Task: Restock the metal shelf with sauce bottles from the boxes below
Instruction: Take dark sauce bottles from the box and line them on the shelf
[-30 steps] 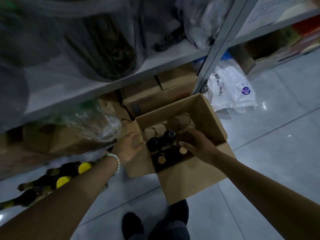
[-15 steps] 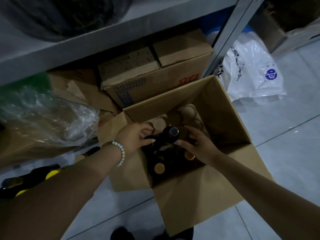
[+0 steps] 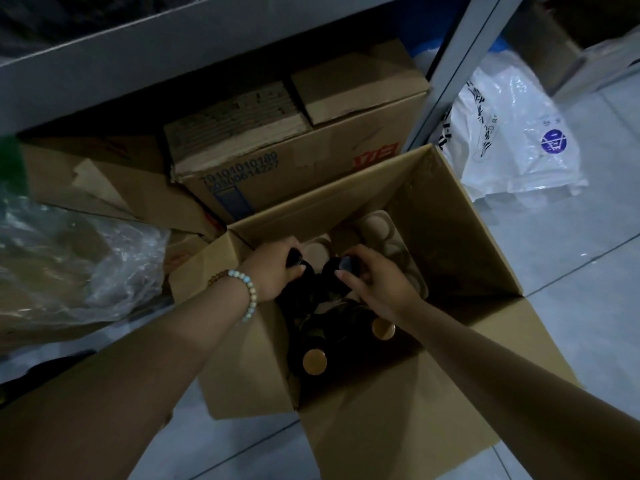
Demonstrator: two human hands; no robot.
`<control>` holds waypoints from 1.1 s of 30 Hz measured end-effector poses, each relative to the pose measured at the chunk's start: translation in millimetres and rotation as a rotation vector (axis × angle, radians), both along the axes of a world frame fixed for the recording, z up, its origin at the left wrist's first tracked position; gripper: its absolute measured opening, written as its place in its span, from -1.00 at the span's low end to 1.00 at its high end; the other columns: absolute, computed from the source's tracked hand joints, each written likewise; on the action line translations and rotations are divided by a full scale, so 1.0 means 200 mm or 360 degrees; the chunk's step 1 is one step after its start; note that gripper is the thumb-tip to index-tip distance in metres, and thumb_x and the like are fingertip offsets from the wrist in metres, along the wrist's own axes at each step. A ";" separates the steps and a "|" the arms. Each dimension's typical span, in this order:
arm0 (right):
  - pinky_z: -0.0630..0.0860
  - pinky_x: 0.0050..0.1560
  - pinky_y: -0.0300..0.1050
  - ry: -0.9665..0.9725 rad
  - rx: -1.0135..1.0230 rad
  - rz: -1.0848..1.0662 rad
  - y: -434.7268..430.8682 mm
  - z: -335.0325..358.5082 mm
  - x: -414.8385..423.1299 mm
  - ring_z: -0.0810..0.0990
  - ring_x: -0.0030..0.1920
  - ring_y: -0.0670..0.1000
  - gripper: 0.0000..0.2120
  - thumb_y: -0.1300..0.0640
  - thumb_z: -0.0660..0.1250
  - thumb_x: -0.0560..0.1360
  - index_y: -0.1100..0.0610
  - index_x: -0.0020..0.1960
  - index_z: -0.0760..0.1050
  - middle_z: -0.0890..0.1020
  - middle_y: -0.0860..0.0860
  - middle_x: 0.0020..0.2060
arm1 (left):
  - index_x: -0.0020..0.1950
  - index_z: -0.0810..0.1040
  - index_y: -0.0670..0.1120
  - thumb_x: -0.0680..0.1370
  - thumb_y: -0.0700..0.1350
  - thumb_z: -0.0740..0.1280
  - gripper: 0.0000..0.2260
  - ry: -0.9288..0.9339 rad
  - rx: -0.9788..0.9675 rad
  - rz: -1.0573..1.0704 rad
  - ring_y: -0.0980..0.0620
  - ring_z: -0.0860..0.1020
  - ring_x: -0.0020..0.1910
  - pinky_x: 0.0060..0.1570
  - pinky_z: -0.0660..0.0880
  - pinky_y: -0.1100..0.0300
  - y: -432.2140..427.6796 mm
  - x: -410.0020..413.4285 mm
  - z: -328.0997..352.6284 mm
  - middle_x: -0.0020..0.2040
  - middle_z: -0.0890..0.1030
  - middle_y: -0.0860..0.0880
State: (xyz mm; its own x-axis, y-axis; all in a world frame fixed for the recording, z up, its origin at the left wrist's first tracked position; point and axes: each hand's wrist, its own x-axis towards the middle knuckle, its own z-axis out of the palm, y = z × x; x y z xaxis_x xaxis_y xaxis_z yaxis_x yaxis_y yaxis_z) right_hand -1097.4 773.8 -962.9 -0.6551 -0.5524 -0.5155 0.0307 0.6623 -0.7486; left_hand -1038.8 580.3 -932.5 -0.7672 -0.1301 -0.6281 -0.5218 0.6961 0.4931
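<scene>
An open cardboard box [image 3: 450, 237] stands on the floor under the metal shelf [image 3: 173, 67]. Inside stand dark sauce bottles, two of them with gold caps [image 3: 314, 361] near the front. My left hand [image 3: 273, 271], with a bead bracelet on the wrist, is closed around the neck of a dark bottle [image 3: 294, 259] at the box's left side. My right hand [image 3: 377, 282] grips the top of a second dark bottle [image 3: 344, 265] in the middle. Empty cardboard cup slots [image 3: 375, 225] show at the back of the box.
Closed cardboard boxes [image 3: 311, 150] sit under the shelf behind the open box. A crumpled clear plastic wrap [image 3: 79, 258] lies at the left. A white plastic bag [image 3: 512, 133] lies on the tiled floor beyond the grey shelf post [image 3: 450, 71].
The view has dropped closer to the box. Both hands have gone deeper into it; the left hand moved from the box flap onto a bottle neck, the right closed on another bottle top.
</scene>
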 end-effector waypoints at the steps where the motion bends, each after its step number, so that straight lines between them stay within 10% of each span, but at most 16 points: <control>1: 0.50 -0.26 -0.30 -0.0016 -0.0033 -0.0069 0.00 0.00 -0.01 0.55 -0.16 -0.15 -0.75 0.01 0.29 0.54 -0.04 0.20 0.40 0.56 -0.06 -0.04 | 0.16 0.44 -0.11 0.55 -0.09 0.31 -0.78 0.0000 0.0077 0.0084 -0.07 0.54 0.05 -0.05 0.54 0.08 0.00 -0.01 -0.01 0.12 0.54 -0.11; 16: 0.57 0.01 -0.05 -0.0197 -0.0248 -0.0786 -0.01 -0.21 -0.10 0.61 -0.05 0.00 -0.71 0.12 0.44 0.43 0.11 0.13 0.53 0.64 0.00 -0.03 | 0.10 0.54 -0.14 0.51 -0.05 0.37 -0.76 0.0154 0.0353 0.0758 0.05 0.58 -0.36 -0.34 0.52 0.19 0.01 -0.10 -0.28 -0.21 0.61 -0.04; 21: 0.57 -0.15 -0.13 -0.0116 -0.0301 -0.0814 0.05 -0.07 -0.04 0.62 -0.12 -0.01 -0.77 0.18 0.46 0.42 0.14 0.05 0.54 0.63 -0.04 -0.15 | 0.13 0.54 -0.17 0.47 -0.09 0.42 -0.72 0.0208 0.0344 0.0666 -0.12 0.61 -0.04 -0.05 0.60 -0.02 0.05 -0.05 -0.17 0.00 0.63 -0.15; 29: 0.57 -0.12 -0.15 0.0402 -0.0322 -0.0747 0.21 0.72 -0.13 0.64 -0.20 -0.11 -0.88 0.09 0.51 0.37 0.03 -0.13 0.61 0.67 -0.12 -0.28 | 0.22 0.49 -0.18 0.48 -0.11 0.40 -0.66 0.0521 0.0434 0.0440 -0.16 0.57 0.07 -0.20 0.56 0.25 0.12 -0.14 0.58 0.14 0.57 -0.15; 33: 0.60 -0.10 0.02 0.0599 -0.0353 -0.0743 0.30 1.40 -0.17 0.65 -0.21 -0.01 -0.83 0.06 0.53 0.34 0.14 -0.18 0.63 0.69 0.02 -0.29 | -0.12 0.56 -0.07 0.43 0.01 0.43 -0.83 0.0813 0.0360 0.0187 0.03 0.62 -0.26 -0.32 0.56 0.18 0.15 -0.22 1.25 -0.20 0.65 0.02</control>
